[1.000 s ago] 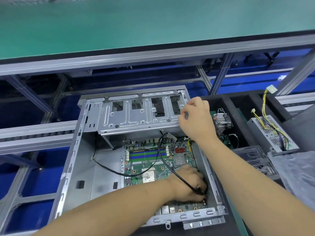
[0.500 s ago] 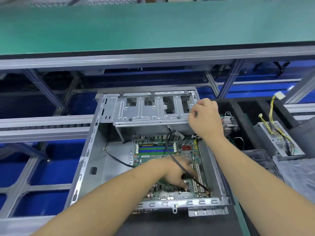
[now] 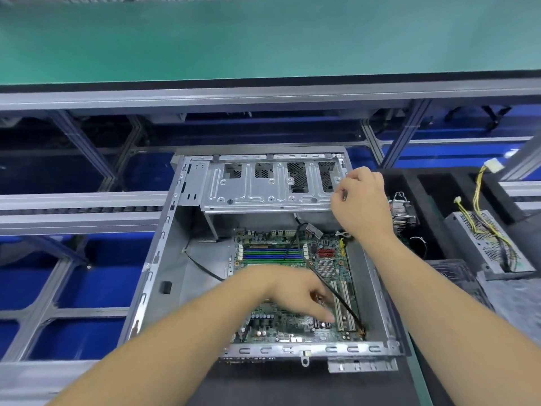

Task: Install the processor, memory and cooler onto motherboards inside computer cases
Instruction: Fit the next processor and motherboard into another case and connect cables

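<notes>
Over the motherboard [image 3: 292,323] our left hand [image 3: 295,291] spreads, fingers straight, touching it; our right hand [image 3: 361,200] grips the drive cage [image 3: 263,186].

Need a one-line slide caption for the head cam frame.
Left hand reaches over the motherboard in the open computer case while the right hand grips the drive cage.

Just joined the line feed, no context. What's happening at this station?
A person is working inside an open computer case with a motherboard mounted in it. The left hand reaches down over the board, fingers extended toward the white expansion slots, beside a black cable that runs to the board's near corner. The right hand grips the right edge of the raised drive cage. A heatsink cooler sits outside the case, to the right.
</notes>
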The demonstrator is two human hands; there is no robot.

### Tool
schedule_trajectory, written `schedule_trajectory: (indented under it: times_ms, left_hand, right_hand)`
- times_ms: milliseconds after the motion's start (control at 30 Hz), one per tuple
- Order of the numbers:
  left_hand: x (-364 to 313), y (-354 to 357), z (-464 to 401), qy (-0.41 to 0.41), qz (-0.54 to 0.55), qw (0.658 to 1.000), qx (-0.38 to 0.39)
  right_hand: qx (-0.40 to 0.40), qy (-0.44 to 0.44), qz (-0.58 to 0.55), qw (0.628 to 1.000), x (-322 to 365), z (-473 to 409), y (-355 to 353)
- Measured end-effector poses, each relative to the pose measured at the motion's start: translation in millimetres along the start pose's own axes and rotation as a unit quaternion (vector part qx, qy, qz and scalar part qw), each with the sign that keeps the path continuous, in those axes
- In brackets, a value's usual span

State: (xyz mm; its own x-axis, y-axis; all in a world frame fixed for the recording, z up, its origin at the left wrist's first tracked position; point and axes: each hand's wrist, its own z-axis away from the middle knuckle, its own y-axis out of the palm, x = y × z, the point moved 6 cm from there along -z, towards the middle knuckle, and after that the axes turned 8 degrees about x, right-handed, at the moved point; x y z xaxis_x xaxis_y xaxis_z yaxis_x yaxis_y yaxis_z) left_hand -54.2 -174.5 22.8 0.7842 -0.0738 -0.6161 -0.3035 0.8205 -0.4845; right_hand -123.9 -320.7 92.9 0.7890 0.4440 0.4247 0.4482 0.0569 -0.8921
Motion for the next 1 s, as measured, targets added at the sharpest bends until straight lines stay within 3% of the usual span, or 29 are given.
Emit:
schedule_trajectory:
  times_ms: [133, 233, 300, 533, 667, 1000]
  left_hand:
    - [-33.4, 12.4, -35.7, 0.027, -0.181, 0.979, -0.085]
    - [-41.7, 11.9, -50.1, 0.052, -0.245, 0.964, -0.093]
    - [-43.8, 13.1, -59.0, 0.059, -0.216, 0.971, -0.079]
    - [-42.4, 23.0, -69.8, 0.113, -0.184, 0.964, -0.152]
    - [-36.6, 21.8, -67.7, 0.156, -0.090, 0.971, -0.157]
    - [-26.4, 20.2, -78.0, 0.117, -0.040, 0.982, -0.144]
  right_hand:
    - [0.001, -0.004, 0.002, 1.000, 1.2, 0.1, -0.4]
    - [-0.004, -0.008, -0.003, 1.000, 2.4, 1.0, -1.8]
    - [-0.006, -0.006, -0.009, 1.000, 1.9, 1.3, -2.6]
    - [0.002, -0.003, -0.028, 1.000, -0.1, -0.4, -1.7]
    - [0.004, -0.004, -0.031, 1.000, -1.4, -1.5, -2.1]
    - [0.006, 0.002, -0.034, 0.999, -1.5, -1.2, -2.2]
